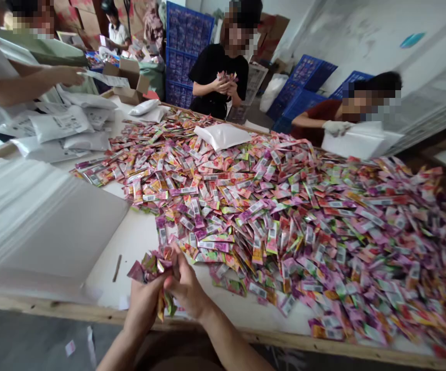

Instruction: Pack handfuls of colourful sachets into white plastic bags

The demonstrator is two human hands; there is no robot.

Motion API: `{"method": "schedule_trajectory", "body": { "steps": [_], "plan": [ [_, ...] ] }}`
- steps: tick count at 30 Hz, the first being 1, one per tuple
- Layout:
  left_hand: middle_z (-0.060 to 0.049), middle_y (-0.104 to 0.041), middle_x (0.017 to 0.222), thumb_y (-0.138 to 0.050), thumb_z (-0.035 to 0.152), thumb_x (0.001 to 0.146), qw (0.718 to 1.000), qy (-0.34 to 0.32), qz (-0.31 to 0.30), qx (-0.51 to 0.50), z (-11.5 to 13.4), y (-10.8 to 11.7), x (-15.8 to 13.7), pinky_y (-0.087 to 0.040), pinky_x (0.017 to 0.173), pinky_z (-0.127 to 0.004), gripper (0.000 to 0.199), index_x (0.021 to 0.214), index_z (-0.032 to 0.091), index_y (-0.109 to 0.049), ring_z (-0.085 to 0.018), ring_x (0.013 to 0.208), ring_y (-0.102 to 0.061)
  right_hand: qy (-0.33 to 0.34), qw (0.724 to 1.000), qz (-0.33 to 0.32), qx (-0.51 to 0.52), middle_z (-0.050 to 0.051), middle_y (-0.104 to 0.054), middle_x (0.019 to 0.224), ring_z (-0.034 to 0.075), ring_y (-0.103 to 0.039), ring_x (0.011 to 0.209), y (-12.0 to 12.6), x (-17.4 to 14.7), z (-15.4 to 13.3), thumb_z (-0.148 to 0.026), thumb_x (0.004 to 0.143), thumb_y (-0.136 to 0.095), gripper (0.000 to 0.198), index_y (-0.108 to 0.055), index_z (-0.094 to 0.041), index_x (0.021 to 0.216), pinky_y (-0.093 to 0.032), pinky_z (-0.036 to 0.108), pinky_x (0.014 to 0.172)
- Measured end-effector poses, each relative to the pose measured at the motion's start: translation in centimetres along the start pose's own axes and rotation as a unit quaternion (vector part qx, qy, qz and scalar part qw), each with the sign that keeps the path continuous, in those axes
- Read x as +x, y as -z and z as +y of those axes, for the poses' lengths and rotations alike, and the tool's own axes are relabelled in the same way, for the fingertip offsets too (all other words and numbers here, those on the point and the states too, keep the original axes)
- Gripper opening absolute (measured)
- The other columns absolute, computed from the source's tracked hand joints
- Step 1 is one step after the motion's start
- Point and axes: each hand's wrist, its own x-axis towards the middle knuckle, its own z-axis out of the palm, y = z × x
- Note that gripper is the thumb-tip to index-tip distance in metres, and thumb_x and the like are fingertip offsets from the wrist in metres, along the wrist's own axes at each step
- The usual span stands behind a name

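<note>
Near the table's front edge, my left hand (144, 299) is wrapped round a bunch of small colourful stick packets (154, 265), whose ends poke out above and below the fingers. My right hand (186, 286) presses against the same bunch from the right, its fingers partly hidden behind the packets. Just beyond both hands spreads a wide heap of similar packets (246, 206) in pink, purple, orange and green, many showing a barcode. A stack of white plastic mailing bags (87, 226) lies to the left of my hands.
On the heap sits a filled white pouch (223, 135). Labelled white parcels (61, 123) pile up at the back left beside an open cardboard box (127, 82). Co-workers stand around the table, one holding packets (226, 77). Blue crates (188, 51) are stacked behind.
</note>
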Motion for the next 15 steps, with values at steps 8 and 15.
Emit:
{"method": "schedule_trajectory", "body": {
  "steps": [8,15],
  "plan": [
    [-0.012,-0.073,0.112,-0.08,0.038,0.067,0.991,0.114,-0.055,-0.029,0.4,0.5,-0.7,-0.047,0.103,-0.046,0.057,0.119,0.017,-0.068,-0.035,0.112,-0.064,-0.027,0.998,-0.047,0.01,0.011,-0.055,0.136,0.031,-0.053,0.126,-0.8,0.5,1.0,-0.034,0.031,-0.099,0.135,-0.031,-0.025,0.148,-0.047,0.044,0.105],
    [-0.008,-0.073,0.116,-0.074,0.051,0.074,0.971,0.163,-0.088,-0.148,0.9,0.6,-1.2,-0.046,0.107,-0.044,0.054,0.119,0.022,-0.069,-0.031,0.124,-0.058,-0.027,0.998,-0.019,-0.053,0.0,-0.067,0.101,0.018,-0.063,0.089,0.1,0.5,0.1,-0.02,0.054,-0.088,0.074,-0.057,-0.021,0.122,-0.054,0.029,0.079]
  ]
}}
